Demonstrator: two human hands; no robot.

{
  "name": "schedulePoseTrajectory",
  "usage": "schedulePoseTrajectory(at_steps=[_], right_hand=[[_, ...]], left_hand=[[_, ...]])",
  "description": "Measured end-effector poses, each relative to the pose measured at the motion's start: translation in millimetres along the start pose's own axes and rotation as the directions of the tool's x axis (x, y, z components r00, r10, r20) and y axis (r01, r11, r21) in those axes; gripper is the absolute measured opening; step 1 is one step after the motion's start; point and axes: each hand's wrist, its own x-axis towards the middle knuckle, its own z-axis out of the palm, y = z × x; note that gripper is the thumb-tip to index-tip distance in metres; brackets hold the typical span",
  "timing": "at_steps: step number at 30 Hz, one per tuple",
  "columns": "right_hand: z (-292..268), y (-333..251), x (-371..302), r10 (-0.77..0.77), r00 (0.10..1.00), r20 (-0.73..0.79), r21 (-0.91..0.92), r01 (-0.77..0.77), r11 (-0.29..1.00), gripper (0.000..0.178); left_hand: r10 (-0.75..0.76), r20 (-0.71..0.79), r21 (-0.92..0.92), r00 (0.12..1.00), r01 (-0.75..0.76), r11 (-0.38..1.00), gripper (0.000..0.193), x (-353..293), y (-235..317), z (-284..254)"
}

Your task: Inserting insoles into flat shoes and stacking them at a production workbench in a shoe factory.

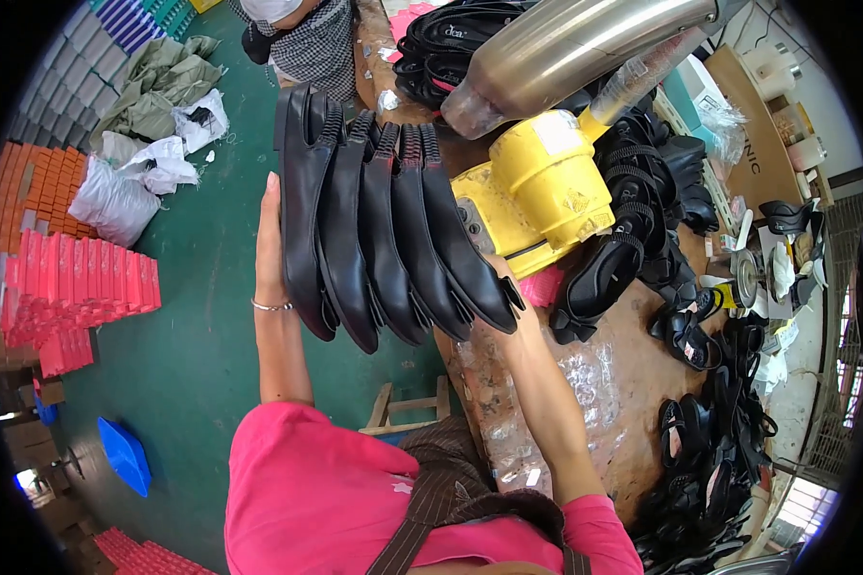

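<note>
Boxes in red and orange (77, 287) stand in rows on the green floor (201, 355) at far left, with white sacks (129, 187) and a heap of olive cloth (158, 86) above them and a blue tray (125, 455) lower down. Next comes the left hand (270, 240), a thin bracelet (271, 307) at its wrist, fingers straight and pressed together, laid flat against the outer face of a stack of black shoes (384, 230). These shoes, about five or six, stand on edge side by side like books, held up in the air between the two hands, above the floor and the near edge of the worktop (623, 383). Their long axes run from upper left to lower right, fanning slightly: the ribbed heel ends point up and away from the person, the rounded toes point down toward the pink shirt (355, 498). The right hand (513, 316) presses against the stack's other side near the lowest toe, mostly hidden behind the last shoe, so I cannot tell how its fingers lie. Just right of the stack sits a yellow machine (547, 182) under a slanting steel cylinder (585, 43). Farther right, loose black sandals (690, 335) lie scattered over the brown worktop, with more piled along its far right edge, beside a cardboard box (748, 134). At the top, another person in a checked garment (321, 43) stands beyond the stack.
</note>
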Motion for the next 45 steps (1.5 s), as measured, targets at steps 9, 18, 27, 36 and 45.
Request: schedulePoseTrajectory(at_steps=[9, 18, 27, 36, 45], right_hand=[[23, -3, -11, 0.004, 1.000, 0.027, -0.081, -0.002, 0.997, 0.072], [74, 1, -33, -0.102, 0.985, -0.141, -0.468, 0.024, 0.883, 0.070], [103, 55, -55, -0.654, 0.757, 0.018, -0.996, 0.070, 0.054, 0.055], [121, 58, -94, -0.411, 0.890, 0.199, -0.936, 0.296, 0.189, 0.044], [-4, 72, -171, -0.684, 0.616, -0.391, -0.893, -0.072, 0.445, 0.020]], left_hand=[[0.059, -0.074, -0.076, 0.996, -0.064, 0.995, 0.051, -15, -8, -12], [0.244, -0.075, 0.398, 0.967, -0.195, 0.896, 0.071, -22, -48, -70], [-0.043, 0.163, 0.269, 0.986, -0.003, 0.963, 0.118, -65, -80, -58], [-0.400, 0.275, -0.425, 0.874, 0.484, 0.765, 0.057, -75, -66, 36], [-0.443, 0.241, -0.338, 0.863, 0.503, 0.796, 0.055, -41, -75, 39]])
